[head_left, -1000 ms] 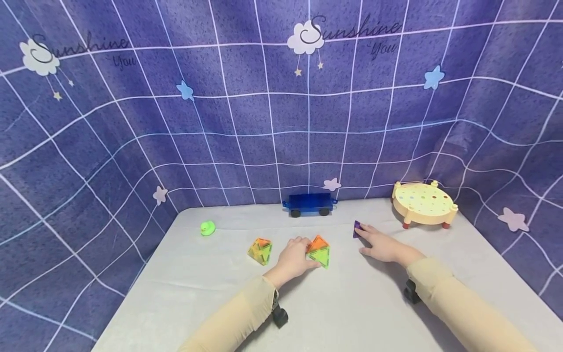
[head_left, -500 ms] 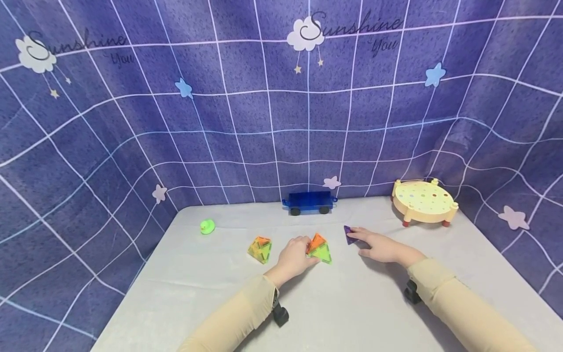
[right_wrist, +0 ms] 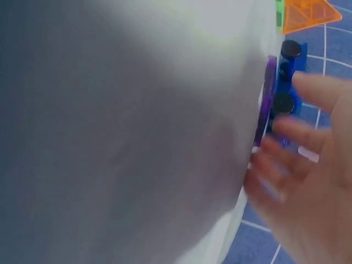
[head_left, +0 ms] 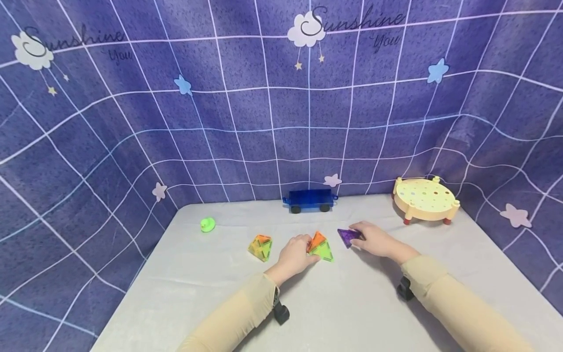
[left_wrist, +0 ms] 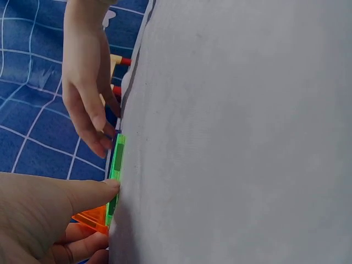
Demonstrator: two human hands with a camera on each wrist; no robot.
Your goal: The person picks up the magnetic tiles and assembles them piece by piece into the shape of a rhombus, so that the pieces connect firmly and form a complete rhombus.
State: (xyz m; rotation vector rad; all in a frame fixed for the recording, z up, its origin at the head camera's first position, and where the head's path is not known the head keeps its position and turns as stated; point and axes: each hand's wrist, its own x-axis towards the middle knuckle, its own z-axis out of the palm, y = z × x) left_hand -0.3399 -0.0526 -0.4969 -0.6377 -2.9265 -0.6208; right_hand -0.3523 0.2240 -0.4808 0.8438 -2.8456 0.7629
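Observation:
My left hand (head_left: 293,255) grips joined orange and green triangular magnetic tiles (head_left: 323,250), with the thumb on the near side. In the left wrist view, that thumb touches the green tile (left_wrist: 117,157), and the curled fingers lie by the orange tile (left_wrist: 94,216). To the right, my right hand (head_left: 377,239) spreads its thumb and fingers about the right part of a purple triangular magnetic tile (head_left: 346,236). The right wrist view shows this purple tile (right_wrist: 266,99) edge-on along the table, with blurred fingers close to its end and the thumb apart from it.
A group of yellow, orange and green magnetic tiles (head_left: 260,248) sits left of my left hand. At the back stand a blue wheeled toy wagon (head_left: 311,199) and a green toy duck (head_left: 207,225). A cream dotted toy table (head_left: 425,199) is at the back right, before the curtain (head_left: 246,146).
The purple tile has slid left and nearer the orange and green tiles, turning as it went. My right thumb and fingers have shifted around it. My left hand keeps its hold, its tiles turning slightly.

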